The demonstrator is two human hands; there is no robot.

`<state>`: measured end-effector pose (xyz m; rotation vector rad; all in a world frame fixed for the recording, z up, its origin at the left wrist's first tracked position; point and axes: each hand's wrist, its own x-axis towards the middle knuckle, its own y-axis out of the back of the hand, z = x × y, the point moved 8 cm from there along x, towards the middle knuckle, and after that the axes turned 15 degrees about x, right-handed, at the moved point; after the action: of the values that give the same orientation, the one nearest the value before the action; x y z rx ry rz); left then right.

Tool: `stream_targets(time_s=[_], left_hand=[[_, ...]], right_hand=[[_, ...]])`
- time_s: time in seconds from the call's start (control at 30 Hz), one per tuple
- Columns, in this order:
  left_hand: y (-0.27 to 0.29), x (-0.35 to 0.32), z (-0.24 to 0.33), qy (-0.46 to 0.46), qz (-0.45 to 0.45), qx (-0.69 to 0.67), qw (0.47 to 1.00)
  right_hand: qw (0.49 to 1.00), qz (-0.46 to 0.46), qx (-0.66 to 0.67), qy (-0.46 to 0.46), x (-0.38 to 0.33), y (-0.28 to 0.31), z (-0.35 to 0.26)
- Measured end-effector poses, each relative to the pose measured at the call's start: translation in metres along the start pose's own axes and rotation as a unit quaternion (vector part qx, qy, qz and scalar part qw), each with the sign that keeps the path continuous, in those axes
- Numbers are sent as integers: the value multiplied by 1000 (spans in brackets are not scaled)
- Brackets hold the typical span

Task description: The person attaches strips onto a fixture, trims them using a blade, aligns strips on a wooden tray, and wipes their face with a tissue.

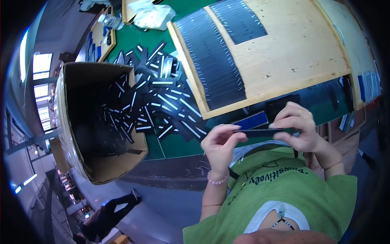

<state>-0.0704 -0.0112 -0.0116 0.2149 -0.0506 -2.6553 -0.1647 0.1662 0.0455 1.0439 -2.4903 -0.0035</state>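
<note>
A thin black strip (262, 132) is stretched level between my two hands, close to my body, seen nearly edge-on. My left hand (221, 142) pinches one end with thumb and fingers. The other end is pinched by my right hand (298, 127). Just beyond the strip lies a flat blue piece (252, 120) by the near rim of a wooden tray (292, 61). Rows of black strips (213, 61) lie closely side by side in the tray. Left of it spreads a loose pile of black strips with white bands (162, 95).
A cardboard box (67, 118) lies open toward the pile, with more strips spilling from it. On the green table (178, 148) stand a white plastic bag (152, 17) and a clear bottle (110, 21) at the back. A person in dark clothes (107, 217) is farther off, lower left.
</note>
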Motion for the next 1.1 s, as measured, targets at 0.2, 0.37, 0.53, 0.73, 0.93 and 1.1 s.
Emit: stream_targets(time_s=[0.2,0.37,0.53,0.73,0.93,1.1], left_hand=[[-56,-21,-29,186,-256,-369,874],[42,8,33,-12,67,253,965],[96,55,14,26,158,609,777],[82,54,-3,58,183,645,740],[92,50,-8,-23,224,615,756],[109,43,-12,-39,268,200,942]], right_hand=[[971,-138,188,47,11,-34,-22],[988,-37,110,-103,-8,13,-9],[979,-9,-150,-140,-29,38,4],[938,-20,-338,-74,-34,28,16],[928,-34,-370,-19,-32,22,28],[925,-49,-377,-9,-32,20,35]])
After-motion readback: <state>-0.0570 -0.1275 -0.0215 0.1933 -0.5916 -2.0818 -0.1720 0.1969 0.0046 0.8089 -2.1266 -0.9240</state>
